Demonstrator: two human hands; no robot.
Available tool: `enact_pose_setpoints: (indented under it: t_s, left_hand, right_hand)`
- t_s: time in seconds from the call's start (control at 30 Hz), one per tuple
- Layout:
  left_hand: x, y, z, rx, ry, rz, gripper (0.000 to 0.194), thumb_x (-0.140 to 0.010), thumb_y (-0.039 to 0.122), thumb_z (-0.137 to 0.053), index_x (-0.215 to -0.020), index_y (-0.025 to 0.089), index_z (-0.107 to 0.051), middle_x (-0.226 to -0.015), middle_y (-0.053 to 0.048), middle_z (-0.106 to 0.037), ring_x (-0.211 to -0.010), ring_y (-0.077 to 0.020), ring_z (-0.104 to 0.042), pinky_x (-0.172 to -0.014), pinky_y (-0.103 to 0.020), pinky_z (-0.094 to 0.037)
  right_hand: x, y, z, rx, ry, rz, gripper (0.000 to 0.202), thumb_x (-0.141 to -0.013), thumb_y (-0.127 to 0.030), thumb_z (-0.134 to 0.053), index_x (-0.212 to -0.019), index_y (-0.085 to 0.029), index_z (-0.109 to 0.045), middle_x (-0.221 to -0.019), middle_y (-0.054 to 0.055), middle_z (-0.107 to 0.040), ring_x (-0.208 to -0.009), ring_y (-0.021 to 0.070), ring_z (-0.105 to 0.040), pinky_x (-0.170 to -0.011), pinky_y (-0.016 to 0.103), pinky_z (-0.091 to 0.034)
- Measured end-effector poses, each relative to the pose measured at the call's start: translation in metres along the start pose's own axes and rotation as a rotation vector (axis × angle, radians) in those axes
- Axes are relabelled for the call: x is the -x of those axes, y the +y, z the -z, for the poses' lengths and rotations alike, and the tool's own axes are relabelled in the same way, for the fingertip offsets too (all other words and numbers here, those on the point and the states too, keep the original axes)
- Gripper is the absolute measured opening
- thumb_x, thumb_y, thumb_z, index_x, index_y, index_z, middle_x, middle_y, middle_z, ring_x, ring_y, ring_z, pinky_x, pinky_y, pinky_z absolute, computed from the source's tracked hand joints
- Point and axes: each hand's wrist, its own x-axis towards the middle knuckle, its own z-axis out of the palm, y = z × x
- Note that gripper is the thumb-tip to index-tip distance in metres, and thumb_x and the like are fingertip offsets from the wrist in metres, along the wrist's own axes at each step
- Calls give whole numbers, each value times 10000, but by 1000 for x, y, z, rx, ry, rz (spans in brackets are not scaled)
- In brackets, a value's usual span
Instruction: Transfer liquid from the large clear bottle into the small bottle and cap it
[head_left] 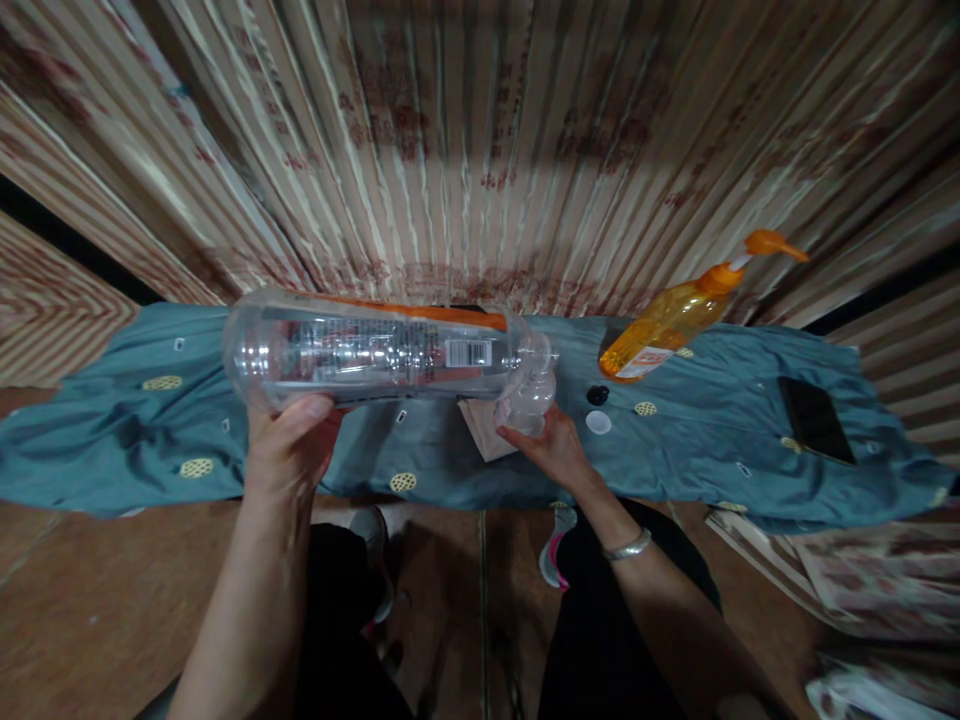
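Note:
My left hand [289,440] grips a large clear plastic bottle [375,352] near its base and holds it level, its neck pointing right. The bottle carries an orange-edged label with a barcode. My right hand [551,445] holds a small clear bottle [529,398] upright right under the big bottle's mouth, the two touching or nearly so. Both hands hover over a teal cloth [150,420] spread on a low surface. On my right wrist sits a silver bracelet [628,546].
An orange pump bottle [679,318] stands on the cloth at the right. A black cap [598,395] and a white cap [598,422] lie close to my right hand. A dark phone [815,419] rests at far right. Behind hangs a patterned curtain [480,150].

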Motion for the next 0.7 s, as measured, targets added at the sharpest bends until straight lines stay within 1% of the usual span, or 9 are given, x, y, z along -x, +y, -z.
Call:
enact_pose_setpoints:
  t_s: [0.1, 0.23, 0.4, 0.57, 0.7]
  left_hand:
    - [0, 1, -1, 6, 7, -9, 1295, -421, 357, -1123, -1577, 488, -555, -1049, -1, -853, -1086, -361, -818, -1022, -596, -657]
    - [0, 1, -1, 11, -7, -13, 1250, -433, 349, -1123, -1556, 456, -586, -1078, -22, -858, -1065, -372, -822, -1017, -620, -662]
    - [-2, -1, 2, 19, -45, -18, 1239, -471, 338, -1117, -1572, 470, -567, -1038, -1, -854, -1009, -338, -829, -1019, -604, -668]
    - [-2, -3, 3, 37, -23, -15, 1292, -424, 348, -1133, -1578, 467, -565, -992, 16, -849, -923, -303, -821, -1024, -598, -670]
    - [-3, -2, 1, 31, -23, -11, 1297, -410, 354, -1134, -1573, 473, -572, -943, 33, -834, -885, -286, -815, -1013, -571, -679]
  right_hand:
    - [0, 1, 0, 5, 6, -2, 624, -773, -493, -932, -1291, -221, -715, -1275, 158, -852, -1210, 409, -817, -1062, 589, -669]
    - [0, 1, -1, 8, 12, 5, 630, -773, -495, -935, -1291, -213, -715, -1279, 168, -848, -1211, 416, -817, -1061, 590, -671]
    - [0, 2, -1, 14, 10, 16, 629, -777, -485, -942, -1299, -214, -718, -1262, 160, -854, -1204, 407, -820, -1058, 581, -670]
    - [0, 3, -2, 18, 3, 8, 654, -782, -491, -938, -1323, -201, -711, -1263, 164, -855, -1180, 396, -829, -1038, 553, -678]
    - [1, 2, -1, 31, -2, 9, 657, -788, -486, -941, -1330, -188, -718, -1268, 183, -849, -1195, 415, -822, -1049, 570, -669]
